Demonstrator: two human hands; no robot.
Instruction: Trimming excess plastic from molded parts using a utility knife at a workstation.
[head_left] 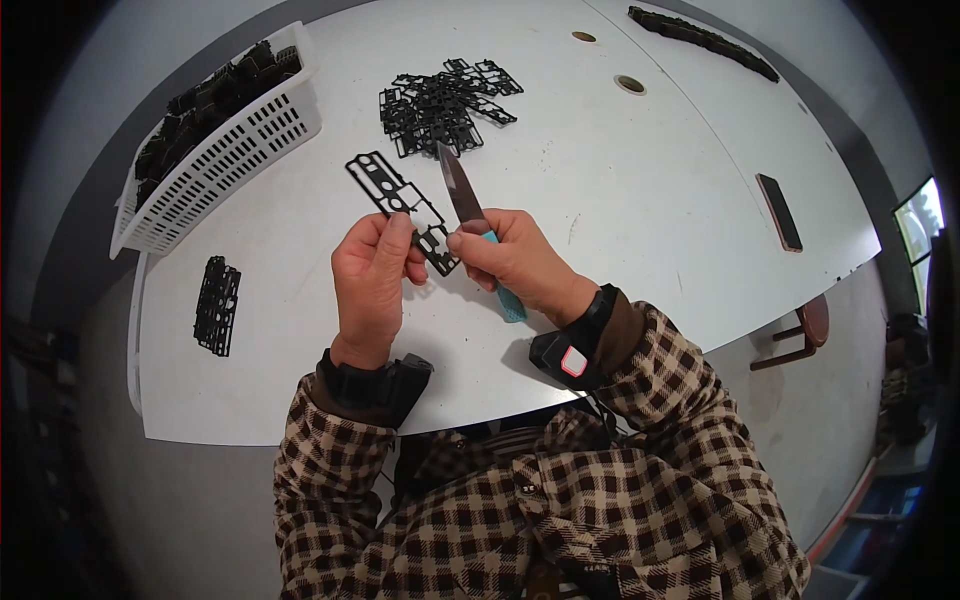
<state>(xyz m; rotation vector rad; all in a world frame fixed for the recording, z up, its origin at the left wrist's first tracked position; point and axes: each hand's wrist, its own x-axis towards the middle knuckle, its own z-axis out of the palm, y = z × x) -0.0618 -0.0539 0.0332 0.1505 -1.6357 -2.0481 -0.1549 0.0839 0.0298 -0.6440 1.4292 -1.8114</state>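
My left hand [372, 270] pinches a flat black plastic frame [378, 182] with cut-out openings, holding it tilted above the table. In my right hand [525, 260] is a knife with a turquoise handle [510, 303], its blade [461, 190] pointing up and away from me. The right thumb presses near the frame's lower right edge, and whether it touches the frame I cannot tell. Beyond both hands lies a loose pile of similar black frames [437, 108]. To the left, a small neat stack of black frames [217, 306] rests on the table.
A white slotted basket [222, 160] full of dark parts stands at the table's left edge. A phone [779, 212] lies on the white table [620, 200] at right. Far right holds a long row of dark parts [703, 42]. Two round holes [630, 85] pierce the tabletop.
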